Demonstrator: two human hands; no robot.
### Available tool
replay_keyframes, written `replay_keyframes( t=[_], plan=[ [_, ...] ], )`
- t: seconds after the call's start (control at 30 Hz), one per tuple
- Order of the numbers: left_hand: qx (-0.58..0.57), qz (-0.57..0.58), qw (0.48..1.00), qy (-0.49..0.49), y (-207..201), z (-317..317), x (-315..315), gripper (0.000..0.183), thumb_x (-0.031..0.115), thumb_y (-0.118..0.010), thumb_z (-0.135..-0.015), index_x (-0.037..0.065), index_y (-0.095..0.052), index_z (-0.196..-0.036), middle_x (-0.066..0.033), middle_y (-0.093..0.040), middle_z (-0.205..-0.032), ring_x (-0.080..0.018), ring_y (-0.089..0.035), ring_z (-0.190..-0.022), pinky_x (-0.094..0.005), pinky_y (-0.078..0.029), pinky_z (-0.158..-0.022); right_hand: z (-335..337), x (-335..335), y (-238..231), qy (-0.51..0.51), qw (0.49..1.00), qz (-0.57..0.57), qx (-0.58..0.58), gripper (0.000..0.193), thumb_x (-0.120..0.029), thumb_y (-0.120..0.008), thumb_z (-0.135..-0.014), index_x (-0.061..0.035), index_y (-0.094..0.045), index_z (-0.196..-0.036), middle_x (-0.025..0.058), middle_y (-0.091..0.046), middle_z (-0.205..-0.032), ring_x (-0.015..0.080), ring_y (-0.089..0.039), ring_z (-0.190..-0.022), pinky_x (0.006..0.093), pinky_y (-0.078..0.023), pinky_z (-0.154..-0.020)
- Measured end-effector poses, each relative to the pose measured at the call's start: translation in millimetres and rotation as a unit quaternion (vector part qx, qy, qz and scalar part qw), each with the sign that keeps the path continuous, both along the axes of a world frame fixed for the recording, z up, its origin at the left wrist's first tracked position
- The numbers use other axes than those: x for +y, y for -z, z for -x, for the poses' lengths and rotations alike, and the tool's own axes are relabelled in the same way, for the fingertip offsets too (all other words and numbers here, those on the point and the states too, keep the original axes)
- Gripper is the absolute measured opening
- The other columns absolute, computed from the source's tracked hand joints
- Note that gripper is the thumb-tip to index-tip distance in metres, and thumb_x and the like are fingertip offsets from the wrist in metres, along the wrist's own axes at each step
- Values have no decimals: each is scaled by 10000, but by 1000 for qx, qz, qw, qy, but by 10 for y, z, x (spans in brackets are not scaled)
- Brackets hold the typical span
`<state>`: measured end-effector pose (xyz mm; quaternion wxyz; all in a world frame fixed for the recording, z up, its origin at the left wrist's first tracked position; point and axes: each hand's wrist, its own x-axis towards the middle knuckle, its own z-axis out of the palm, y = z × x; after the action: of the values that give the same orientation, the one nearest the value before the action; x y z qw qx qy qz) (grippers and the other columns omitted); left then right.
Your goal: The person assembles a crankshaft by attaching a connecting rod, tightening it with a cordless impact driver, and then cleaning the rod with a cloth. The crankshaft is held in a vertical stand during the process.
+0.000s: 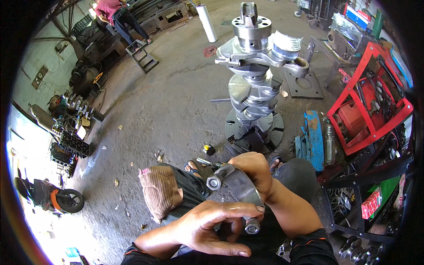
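Note:
My right hand (pixel 256 174) is wrapped round a curved steel bearing cap (pixel 242 187) above my lap. One bolt (pixel 214 182) sticks out at the cap's upper left, another bolt (pixel 252 226) at its lower end. My left hand (pixel 207 225) has its index finger stretched along the cap's lower end, touching it. Its thumb is spread apart below, and the other fingers curl in partly hidden. Beyond my hands a crankshaft (pixel 254 90) stands upright on a round slotted base (pixel 276 128), with a connecting rod (pixel 295 67) jutting right near its top.
A ribbed brown cloth (pixel 160 192) lies over my left knee. On the floor are a small black container with a yellow top (pixel 208 149) and a blue metal tool (pixel 313 141). A red rack (pixel 353 90) of tools stands right. Far left, a person (pixel 123 20) bends over machinery.

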<state>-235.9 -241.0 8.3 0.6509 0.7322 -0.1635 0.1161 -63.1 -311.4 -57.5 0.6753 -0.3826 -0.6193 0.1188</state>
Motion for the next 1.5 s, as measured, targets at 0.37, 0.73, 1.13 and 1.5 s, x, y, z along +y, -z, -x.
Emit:
replay_keyframes(
  t=[0.37, 0.73, 1.13, 1.5],
  plan=[
    [-20, -225, 969, -103, -18, -82, 54, 777, 279, -876, -742, 55, -537, -1404, -29, -639, -714, -199, -604, -586, -332, -483, -565, -56, -15, 210, -15, 998, 40, -44, 1056, -725, -864, -400, 38, -614, -1087, 146, -656, -809, 347, -677, -683, 381, -527, -624],
    [35, -25, 999, -9, 140, 38, -92, 968, 177, -884, -745, 0, -327, -1517, -140, -685, -1023, -206, -632, -646, -331, -511, -586, -56, -55, 107, 6, 999, 26, -36, 953, -760, -798, -498, 36, -650, -999, 133, -594, -727, 337, -644, -620, 377, -486, -572],
    [-116, -304, 920, -217, 45, -24, 11, 779, 210, -873, -706, -8, -543, -1376, -29, -600, -698, -221, -622, -606, -340, -513, -600, 85, -55, 41, 44, 985, 104, 127, 1050, -829, -811, -423, 19, -643, -1019, 84, -666, -813, 166, -648, -695, 310, -528, -650],
    [-157, -449, 823, -309, -165, 44, 137, 509, 227, -877, -694, 59, -687, -1135, 7, -596, -712, -174, -598, -587, -301, -498, -560, 184, -5, -74, 115, 965, 164, 168, 1084, -935, -638, -486, 11, -633, -1016, 61, -687, -830, 116, -657, -789, 299, -539, -699]
  ],
)
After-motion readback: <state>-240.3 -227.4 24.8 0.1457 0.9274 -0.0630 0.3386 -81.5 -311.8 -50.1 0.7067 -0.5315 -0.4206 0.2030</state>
